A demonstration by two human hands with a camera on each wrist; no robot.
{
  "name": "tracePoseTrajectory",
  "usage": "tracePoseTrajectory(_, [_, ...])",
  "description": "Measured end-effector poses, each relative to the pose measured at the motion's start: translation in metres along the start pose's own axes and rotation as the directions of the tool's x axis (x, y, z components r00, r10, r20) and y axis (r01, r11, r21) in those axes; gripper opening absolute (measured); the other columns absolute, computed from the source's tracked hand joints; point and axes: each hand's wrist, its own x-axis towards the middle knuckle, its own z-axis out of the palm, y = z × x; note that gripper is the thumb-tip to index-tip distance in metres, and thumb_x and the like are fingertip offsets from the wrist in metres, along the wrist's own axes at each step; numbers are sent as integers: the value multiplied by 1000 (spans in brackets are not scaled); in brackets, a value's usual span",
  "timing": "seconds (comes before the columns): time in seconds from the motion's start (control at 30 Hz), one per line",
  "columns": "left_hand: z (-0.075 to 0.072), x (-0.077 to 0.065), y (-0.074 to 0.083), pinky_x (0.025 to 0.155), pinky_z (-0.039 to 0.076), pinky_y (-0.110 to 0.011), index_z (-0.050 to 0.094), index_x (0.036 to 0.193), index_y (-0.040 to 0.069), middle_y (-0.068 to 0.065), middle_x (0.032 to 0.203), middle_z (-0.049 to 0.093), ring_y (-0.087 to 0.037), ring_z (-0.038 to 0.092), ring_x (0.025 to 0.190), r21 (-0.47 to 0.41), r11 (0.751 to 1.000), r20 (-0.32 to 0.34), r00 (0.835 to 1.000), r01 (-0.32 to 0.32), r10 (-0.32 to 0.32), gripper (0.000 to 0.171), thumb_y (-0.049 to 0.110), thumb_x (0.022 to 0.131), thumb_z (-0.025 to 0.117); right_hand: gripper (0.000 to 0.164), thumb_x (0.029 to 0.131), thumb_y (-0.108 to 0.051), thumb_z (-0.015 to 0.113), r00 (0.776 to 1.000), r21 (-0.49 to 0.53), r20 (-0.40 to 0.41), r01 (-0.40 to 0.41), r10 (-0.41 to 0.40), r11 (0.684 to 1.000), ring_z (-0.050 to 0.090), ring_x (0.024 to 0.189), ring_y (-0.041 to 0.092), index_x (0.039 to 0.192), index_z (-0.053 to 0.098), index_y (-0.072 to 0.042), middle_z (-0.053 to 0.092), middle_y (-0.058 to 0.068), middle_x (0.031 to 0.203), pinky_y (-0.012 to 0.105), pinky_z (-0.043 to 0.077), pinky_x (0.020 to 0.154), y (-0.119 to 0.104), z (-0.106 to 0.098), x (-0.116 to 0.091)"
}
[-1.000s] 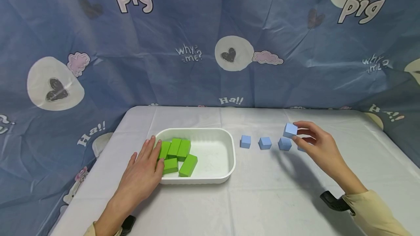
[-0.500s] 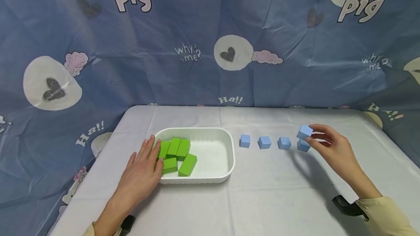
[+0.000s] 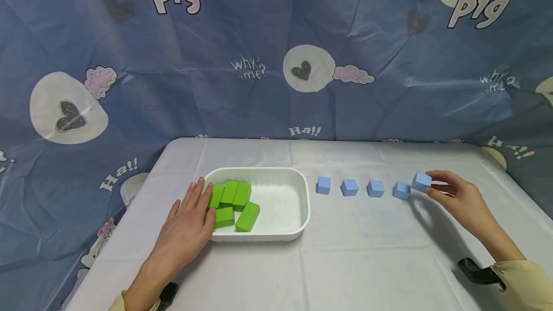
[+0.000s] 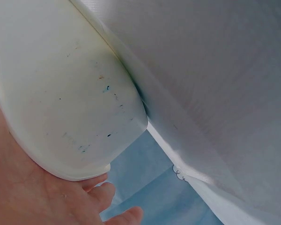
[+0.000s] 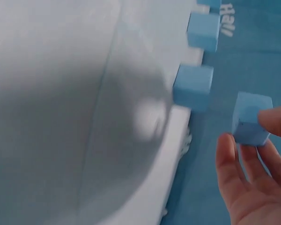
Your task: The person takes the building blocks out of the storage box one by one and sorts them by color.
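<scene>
Blue cube (image 3: pixel 421 182) at the right of the head view, pinched between thumb and fingertips of the right hand (image 3: pixel 464 201); narrow grip, probably suited to so small a piece. Just to its left, four more blue cubes (image 3: pixel 375 188) stand apart in a near-straight row, spacing fairly even, likely deliberate. Right wrist view shows a gap between held piece and row; cannot tell whether its base meets the table (image 3: pixel 367 263). Nearest neighbour looks close enough to be knocked. Mid-frame: white tray (image 3: pixel 259 237), green blocks (image 3: pixel 248 218) crowded toward its left end. Left hand (image 3: pixel 183 229), lower left, lies fingers extended against that end, gripping nothing, perhaps steadying it; it covers part, so block count uncertain. Patterned blue cloth (image 3: pixel 242 100) fills the upper frame.
</scene>
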Motion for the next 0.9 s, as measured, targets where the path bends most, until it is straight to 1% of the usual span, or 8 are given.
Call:
tracePoseTrajectory(0.17, [-2, 0, 1, 111, 13, -63, 26, 156, 4, -13, 163, 11, -32, 9, 149, -3, 1000, 8, 1000, 8, -8, 58, 33, 106, 33, 42, 94, -7, 66, 998, -15, 57, 28, -27, 999, 56, 93, -16, 133, 53, 5, 51, -28, 113, 10, 49, 69, 15, -9, 0])
tracePoseTrajectory(0.37, [-1, -1, 1, 111, 13, -64, 26, 155, 3, -14, 163, 11, -33, 9, 149, -9, 1000, 7, 1000, 5, -5, 58, 33, 106, 32, 41, 93, -4, 67, 992, -49, 116, 48, -42, 998, 55, 92, -14, 130, 54, 7, 53, -20, 115, 11, 49, 68, 32, -14, 6])
tracePoseTrajectory(0.43, [-1, -1, 1, 111, 14, -64, 26, 155, 3, -14, 163, 12, -33, 10, 149, -12, 1000, 6, 1000, 3, -3, 58, 33, 106, 33, 41, 92, -5, 68, 991, -61, 132, 46, -38, 997, 56, 92, -13, 129, 55, 8, 54, -20, 115, 11, 48, 68, 38, -16, 7])
tracePoseTrajectory(0.5, [0, -1, 1, 111, 14, -64, 26, 155, 3, -14, 163, 12, -33, 10, 149, -12, 1000, 5, 1000, 3, -2, 58, 32, 106, 33, 42, 92, -5, 69, 988, -56, 155, 36, -27, 998, 57, 92, -10, 129, 55, 8, 54, -23, 114, 12, 49, 68, 45, -16, 9])
tracePoseTrajectory(0.6, [0, -2, 0, 111, 14, -64, 27, 155, 3, -14, 163, 13, -34, 10, 149, -6, 1000, -3, 1000, 3, -3, 57, 32, 106, 34, 42, 91, -6, 70, 981, -35, 194, 9, -2, 999, 60, 91, -6, 129, 56, 7, 57, -23, 112, 16, 51, 66, 53, -18, 11])
tracePoseTrajectory(0.7, [1, -1, 1, 110, 15, -64, 28, 155, 3, -14, 163, 13, -34, 11, 149, 3, 1000, -8, 1000, 2, -2, 57, 31, 106, 35, 44, 92, -9, 70, 969, -28, 245, -19, 26, 999, 61, 91, -3, 130, 54, 7, 60, -14, 113, 22, 53, 64, 59, -20, 13])
tracePoseTrajectory(0.8, [0, -1, 1, 110, 15, -64, 27, 155, 4, -14, 163, 13, -34, 11, 149, 4, 1000, -5, 1000, 4, -4, 57, 32, 106, 34, 44, 93, -11, 70, 963, -30, 265, -37, 43, 999, 62, 87, 1, 130, 54, 7, 64, -4, 111, 26, 52, 60, 61, -21, 14])
tracePoseTrajectory(0.9, [0, -1, 1, 111, 15, -64, 27, 155, 4, -14, 163, 12, -34, 10, 149, 1, 1000, 0, 1000, 7, -7, 58, 32, 106, 34, 43, 93, -9, 69, 961, -24, 271, -43, 48, 999, 61, 84, -1, 130, 54, 8, 65, -5, 108, 28, 52, 59, 61, -22, 14])
